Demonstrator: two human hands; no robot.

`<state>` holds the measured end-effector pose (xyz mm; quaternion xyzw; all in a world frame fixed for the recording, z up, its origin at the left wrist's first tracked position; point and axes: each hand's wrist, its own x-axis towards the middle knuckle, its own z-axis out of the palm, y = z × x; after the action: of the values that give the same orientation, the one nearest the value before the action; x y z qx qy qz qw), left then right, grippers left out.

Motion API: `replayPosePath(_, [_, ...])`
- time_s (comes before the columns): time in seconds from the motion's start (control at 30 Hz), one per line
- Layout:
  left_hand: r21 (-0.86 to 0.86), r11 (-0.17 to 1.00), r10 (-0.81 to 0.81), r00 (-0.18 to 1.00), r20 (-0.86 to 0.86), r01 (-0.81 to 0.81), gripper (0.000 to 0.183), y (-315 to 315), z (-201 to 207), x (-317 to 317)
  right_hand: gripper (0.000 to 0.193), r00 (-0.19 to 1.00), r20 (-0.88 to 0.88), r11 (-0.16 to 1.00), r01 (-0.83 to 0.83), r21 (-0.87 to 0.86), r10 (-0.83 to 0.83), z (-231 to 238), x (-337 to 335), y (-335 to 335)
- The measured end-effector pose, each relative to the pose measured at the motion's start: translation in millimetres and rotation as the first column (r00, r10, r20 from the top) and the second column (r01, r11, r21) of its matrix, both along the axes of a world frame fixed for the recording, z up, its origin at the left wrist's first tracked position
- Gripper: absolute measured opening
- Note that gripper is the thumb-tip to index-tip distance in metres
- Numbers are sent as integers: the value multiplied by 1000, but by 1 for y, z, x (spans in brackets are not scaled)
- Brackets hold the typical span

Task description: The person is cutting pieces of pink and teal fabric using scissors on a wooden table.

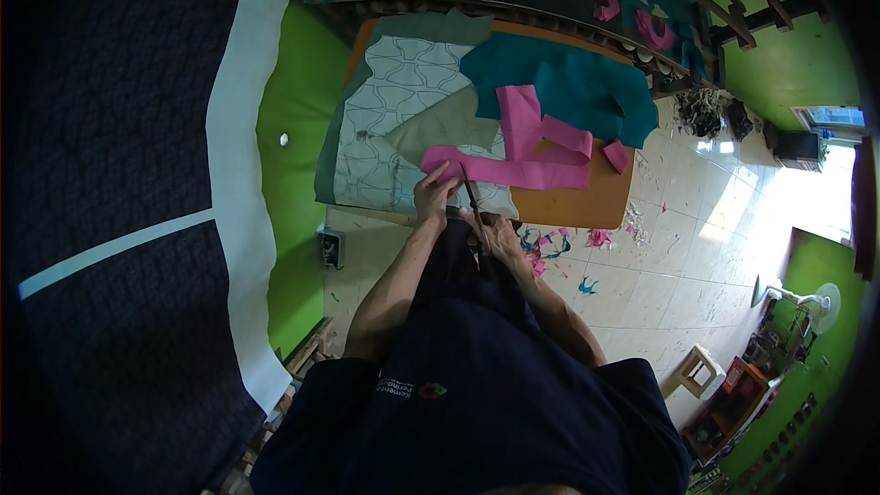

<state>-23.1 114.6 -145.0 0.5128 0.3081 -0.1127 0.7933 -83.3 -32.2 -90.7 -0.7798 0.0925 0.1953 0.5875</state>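
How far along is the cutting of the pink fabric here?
Partly done: pink and teal scraps already litter the floor. In hand: the left hand holds the pink fabric while the right hand works scissors into it. Most of the piece remains uncut.

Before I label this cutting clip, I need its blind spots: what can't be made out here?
Head view only:
- Scissors: blades too small and dark to tell whether open or closed.
- Right hand: its grip on the handles is blurred and partly hidden by the dark shirt.
- Left hand: fingertips on the pink fabric strip, but pinching or pressing is unclear.
- Patterned sheet: partly covered by teal fabric.
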Motion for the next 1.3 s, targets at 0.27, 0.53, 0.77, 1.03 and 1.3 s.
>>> replayPosePath(0.27, [17, 999, -33, 999, -21, 33, 45, -5, 1, 5, 44, 953, 295, 995, -35, -94, 62, -24, 0, -5])
replayPosePath(0.53, [-19, 999, 37, 999, -19, -37, 44, -6, 13, 9, 52, 999, -31, 999, 20, -45, -22, -13, -3, -10])
replayPosePath(0.77, [-23, 999, 31, 1000, -2, -31, 44, -2, 17, 7, 52, 998, -48, 999, 44, 19, -43, 6, 8, -1])
replayPosePath(1.03, [-63, 998, 4, 999, 36, -2, 47, -3, 27, 4, 59, 883, 466, 996, 84, -23, -64, -38, 8, 5])
replayPosePath(1.3, [-2, 1000, -23, 1000, -14, 23, 47, 0, 33, 3, 62, 970, -244, 1000, -4, -25, -2, -17, 11, -2])
